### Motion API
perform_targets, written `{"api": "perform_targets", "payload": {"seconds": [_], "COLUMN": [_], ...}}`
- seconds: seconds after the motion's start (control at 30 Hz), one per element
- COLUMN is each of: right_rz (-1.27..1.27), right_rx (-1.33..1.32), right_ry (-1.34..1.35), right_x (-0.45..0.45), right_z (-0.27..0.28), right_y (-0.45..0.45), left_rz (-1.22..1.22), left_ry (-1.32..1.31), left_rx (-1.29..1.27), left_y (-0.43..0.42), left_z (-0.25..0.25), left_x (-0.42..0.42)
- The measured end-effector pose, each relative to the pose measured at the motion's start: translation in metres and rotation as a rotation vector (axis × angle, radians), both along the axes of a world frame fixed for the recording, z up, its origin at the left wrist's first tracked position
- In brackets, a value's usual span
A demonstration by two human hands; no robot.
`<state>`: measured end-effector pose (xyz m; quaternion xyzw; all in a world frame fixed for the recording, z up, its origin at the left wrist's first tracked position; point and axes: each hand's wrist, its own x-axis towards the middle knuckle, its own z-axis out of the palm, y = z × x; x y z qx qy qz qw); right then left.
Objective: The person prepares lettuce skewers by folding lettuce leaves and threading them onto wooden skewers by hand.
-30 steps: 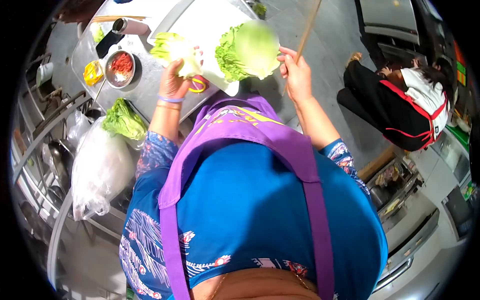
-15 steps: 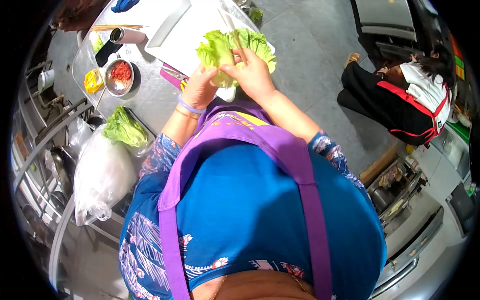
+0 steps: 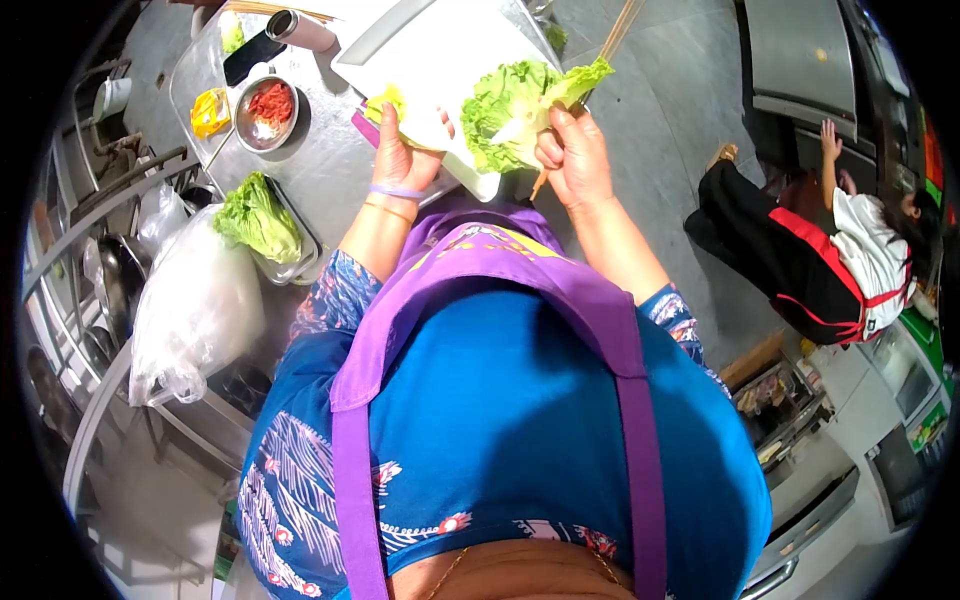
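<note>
My left hand [image 3: 408, 160] cups a small pale yellow-green lettuce piece [image 3: 388, 102] between thumb and fingers, over the near side of the white tray [image 3: 420, 45]. My right hand [image 3: 578, 160] is closed round thin wooden sticks [image 3: 622, 28] and a lettuce leaf [image 3: 580, 82], with the sticks passing through the fist. More frilly green lettuce [image 3: 505, 105] spreads just left of this fist, above the tray's right side. Whether it joins the held leaf, I cannot tell.
Left on the metal table are a bowl of chopped red food [image 3: 268, 115], a yellow packet [image 3: 210, 112], a phone [image 3: 252, 58] and a pink flask [image 3: 302, 30]. A lettuce head [image 3: 262, 225] lies beside a plastic bag [image 3: 200, 310]. Another person [image 3: 800, 250] is at the right.
My hands have moved apart, the right one going rightward with the sticks and lettuce. A small lettuce piece stays in my left hand. The other person has raised an arm.
</note>
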<state>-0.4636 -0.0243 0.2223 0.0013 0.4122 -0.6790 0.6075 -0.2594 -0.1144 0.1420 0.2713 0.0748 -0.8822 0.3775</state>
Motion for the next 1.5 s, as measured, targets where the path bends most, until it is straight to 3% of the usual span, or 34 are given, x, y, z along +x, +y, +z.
{"api": "perform_targets", "payload": {"seconds": [0.07, 0.13, 0.23, 0.37, 0.4, 0.43, 0.5, 0.6, 0.67, 1.0, 1.1, 1.13, 1.2, 1.23, 1.3, 1.4, 1.47, 1.5], "right_rz": [0.129, 0.269, 0.314, 0.203, 0.202, 0.149, 0.081, 0.223, 0.212, 0.278, 0.123, 0.096, 0.081, 0.092, 0.119, 0.09, 0.042, 0.024], "right_rx": [0.084, 0.192, 0.091, 0.11, 0.104, 0.195, 0.369, 0.372, 0.292, 0.235, 0.202, 0.218, 0.212, 0.2, 0.297, 0.192, 0.137, 0.179], "right_ry": [0.271, 0.406, 0.197, 0.019, 0.025, -0.054, -0.133, 0.085, 0.047, 0.37, 0.271, 0.295, 0.354, 0.372, 0.39, 0.38, 0.328, 0.289], "right_x": [-0.002, 0.008, 0.024, 0.005, 0.004, 0.005, 0.005, -0.009, -0.006, -0.004, -0.016, -0.018, -0.02, -0.018, -0.014, -0.011, -0.013, -0.013], "right_z": [0.018, 0.025, 0.027, -0.002, 0.013, 0.045, 0.051, -0.011, -0.007, 0.025, 0.026, 0.029, 0.046, 0.056, 0.073, 0.071, 0.065, 0.079], "right_y": [-0.006, -0.012, -0.018, -0.009, -0.015, -0.021, -0.026, 0.001, 0.009, 0.032, 0.043, 0.044, 0.039, 0.035, 0.029, 0.028, 0.033, 0.036], "left_rz": [-0.075, -0.119, -0.146, -0.16, -0.16, -0.23, -0.307, -0.364, -0.382, -0.445, -0.455, -0.479, -0.34, -0.255, 0.044, -0.005, -0.083, -0.087], "left_ry": [-0.214, -0.252, -0.007, -0.165, -0.161, -0.027, 0.1, 0.137, 0.1, -0.156, -0.314, -0.41, -0.5, -0.561, -0.711, -0.217, 0.06, 0.08], "left_rx": [-0.094, -0.18, -0.125, -0.163, -0.17, -0.175, -0.125, -0.216, -0.343, -0.35, -0.54, -0.723, -1.189, -1.327, -1.687, -1.63, -1.48, -1.378], "left_y": [-0.001, 0.001, 0.002, 0.008, 0.005, 0.003, 0.004, 0.003, 0.014, 0.023, -0.043, -0.076, -0.145, -0.156, -0.2, -0.237, -0.229, -0.212], "left_z": [-0.002, 0.009, 0.031, 0.034, 0.034, 0.04, 0.053, 0.045, 0.051, 0.028, 0.083, 0.102, 0.198, 0.283, 0.382, 0.462, 0.458, 0.439], "left_x": [0.002, -0.007, -0.024, -0.04, -0.038, -0.034, -0.032, -0.029, -0.032, -0.026, -0.057, -0.073, -0.117, -0.129, -0.156, -0.173, -0.17, -0.166]}}
